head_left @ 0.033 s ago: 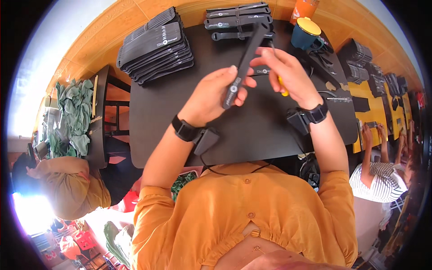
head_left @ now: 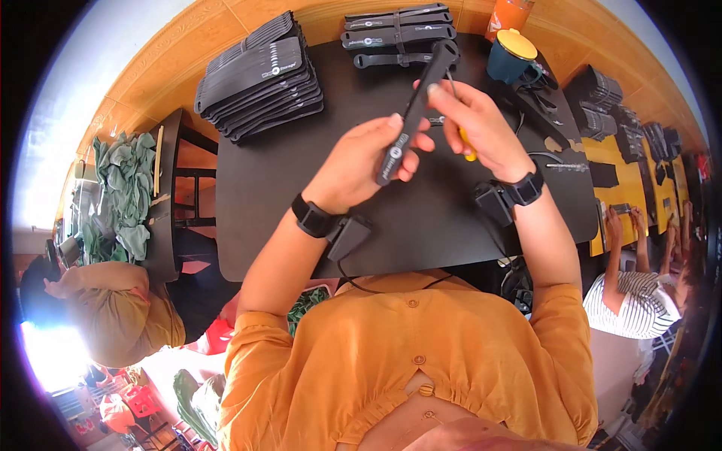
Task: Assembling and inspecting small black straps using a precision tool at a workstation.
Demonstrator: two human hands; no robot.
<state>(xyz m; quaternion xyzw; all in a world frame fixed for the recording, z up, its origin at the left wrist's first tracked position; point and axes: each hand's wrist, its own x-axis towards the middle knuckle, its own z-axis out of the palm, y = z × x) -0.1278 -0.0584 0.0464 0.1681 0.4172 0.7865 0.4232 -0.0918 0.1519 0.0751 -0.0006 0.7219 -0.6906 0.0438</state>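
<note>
Above the black table [head_left: 301, 195], held in both hands: a long, narrow black strip-shaped piece [head_left: 410, 113], slanting from lower left to upper right, clear of the tabletop.
Piece, position: its lower end lies in the left hand, its upper end rises past the right hand toward the far edge of the table.
Left hand [head_left: 361, 161]: wrapped around the lower half of the piece, thumb and fingers closed on it; a black band with a small black box sits on the wrist.
Right hand [head_left: 477, 128]: fingers pinch the piece near its middle, and a yellow object [head_left: 468, 146], mostly hidden, is tucked in the palm; what it is cannot be told. A black band is on this wrist too.
Far left of table: a fanned stack of flat black pieces [head_left: 259, 75] of the same kind.
Far middle: a smaller bundle of black strips [head_left: 398, 30] lying crosswise.
Far right: a dark teal mug with a yellow lid [head_left: 511, 56], with an orange container [head_left: 510, 13] just behind it.
Right of table: a yellow surface [head_left: 602, 154] carrying more black parts.
Left edge: a person in a tan top [head_left: 113, 308], beside a pile of green cloth [head_left: 124, 195].
Right edge: a person in a striped top [head_left: 632, 301].
</note>
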